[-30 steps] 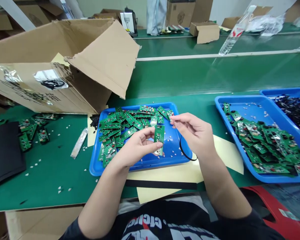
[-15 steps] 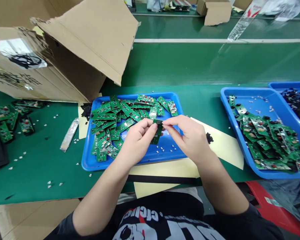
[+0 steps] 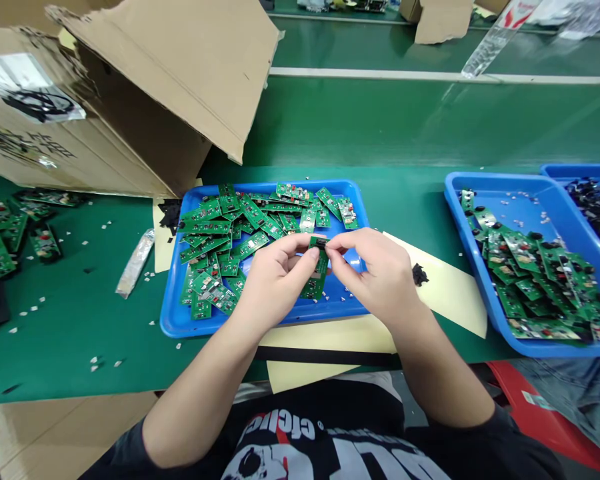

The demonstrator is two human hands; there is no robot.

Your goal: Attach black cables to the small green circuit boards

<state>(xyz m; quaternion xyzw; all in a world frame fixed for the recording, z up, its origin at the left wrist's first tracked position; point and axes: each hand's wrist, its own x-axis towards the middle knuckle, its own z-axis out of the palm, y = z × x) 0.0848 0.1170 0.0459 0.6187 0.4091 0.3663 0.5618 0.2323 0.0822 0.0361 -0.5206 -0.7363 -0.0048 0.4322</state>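
Above the near blue tray (image 3: 290, 327), my left hand (image 3: 280, 273) grips a green circuit board (image 3: 314, 285) between thumb and fingers. A small black part (image 3: 320, 243) lies across the board's upper end. My right hand (image 3: 373, 267) has thumb and forefinger pinched at the right end of that black part, touching it; the fingertips cover some of it. Under and behind my hands, the tray holds a heap of green circuit boards (image 3: 207, 227), mostly at its left and back. Small white bits lie on the tray bottom below my hands.
A second blue tray (image 3: 505, 333) with piled boards stands at the right, beside another blue tray (image 3: 555, 171) of black parts. An open cardboard box (image 3: 145, 133) leans in from the left. Loose boards (image 3: 45, 241), a clear packet (image 3: 135, 263) and yellow paper (image 3: 450, 293) lie around.
The view has shifted slightly. My left hand still holds the board, and my right fingertips stay at the black part, which now shows more plainly across the board's top.
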